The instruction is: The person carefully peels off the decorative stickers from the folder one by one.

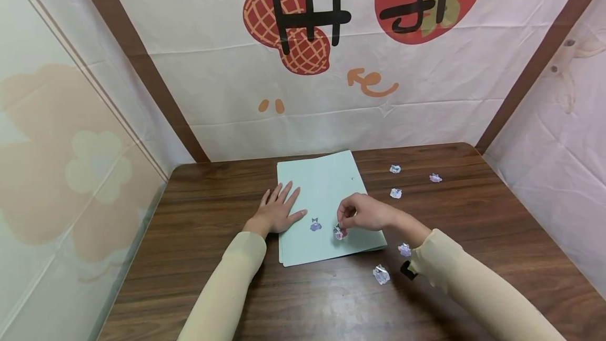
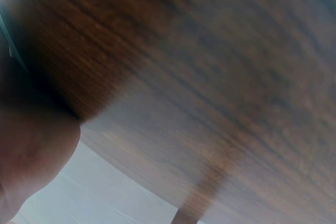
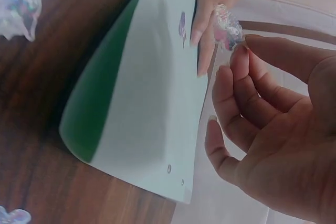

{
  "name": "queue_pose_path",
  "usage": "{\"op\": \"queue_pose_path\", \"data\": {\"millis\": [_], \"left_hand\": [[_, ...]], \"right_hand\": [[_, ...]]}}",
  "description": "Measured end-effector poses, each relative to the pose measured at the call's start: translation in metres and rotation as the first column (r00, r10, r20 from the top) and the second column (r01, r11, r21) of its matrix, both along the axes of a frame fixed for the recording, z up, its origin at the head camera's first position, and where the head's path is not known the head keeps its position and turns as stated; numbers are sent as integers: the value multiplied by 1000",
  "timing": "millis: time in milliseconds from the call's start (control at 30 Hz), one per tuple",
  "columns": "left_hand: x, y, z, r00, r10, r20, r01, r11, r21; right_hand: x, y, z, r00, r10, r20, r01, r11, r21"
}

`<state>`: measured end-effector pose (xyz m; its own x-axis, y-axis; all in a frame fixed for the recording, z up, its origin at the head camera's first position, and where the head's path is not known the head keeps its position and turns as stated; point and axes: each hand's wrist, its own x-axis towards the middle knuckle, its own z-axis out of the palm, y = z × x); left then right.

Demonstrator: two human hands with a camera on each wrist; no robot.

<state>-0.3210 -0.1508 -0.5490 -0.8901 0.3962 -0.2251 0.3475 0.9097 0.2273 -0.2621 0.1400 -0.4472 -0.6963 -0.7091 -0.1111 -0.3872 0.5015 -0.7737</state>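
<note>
Light green paper sheets (image 1: pixel 314 183) lie stacked on the brown table. My left hand (image 1: pixel 276 213) rests flat with spread fingers on their left edge. Between thumb and forefinger, my right hand (image 1: pixel 366 211) pinches a shiny sticker (image 1: pixel 339 232) with pink and purple parts, over the lower right of the top sheet. The right wrist view shows that sticker (image 3: pixel 228 27) held at the fingertips. Left of it, a purple cartoon sticker (image 1: pixel 315 224) lies on the paper. The left wrist view holds mostly blurred wood and part of my left hand (image 2: pixel 34 161).
Several loose stickers lie on the table: one near the front (image 1: pixel 381 274), another by the right sleeve (image 1: pixel 404 249), more at the back right (image 1: pixel 395 193). A small black object (image 1: pixel 408 270) sits partly under the right sleeve. A printed cloth wall (image 1: pixel 227 93) stands behind the table.
</note>
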Motion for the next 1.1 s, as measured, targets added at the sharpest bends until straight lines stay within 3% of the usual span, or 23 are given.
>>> {"op": "queue_pose_path", "data": {"millis": [367,800,1100], "left_hand": [[-1,0,2,1000,-4,1,4,1000,12],[-1,0,1,1000,-10,9,10,1000,-6],[7,4,14,1000,-8,7,8,1000,3]], "right_hand": [[32,2,-8,999,16,31,-17,1000,9],[60,1,-21,992,77,97,-77,997,0],[67,0,-30,995,95,-12,-94,993,70]]}}
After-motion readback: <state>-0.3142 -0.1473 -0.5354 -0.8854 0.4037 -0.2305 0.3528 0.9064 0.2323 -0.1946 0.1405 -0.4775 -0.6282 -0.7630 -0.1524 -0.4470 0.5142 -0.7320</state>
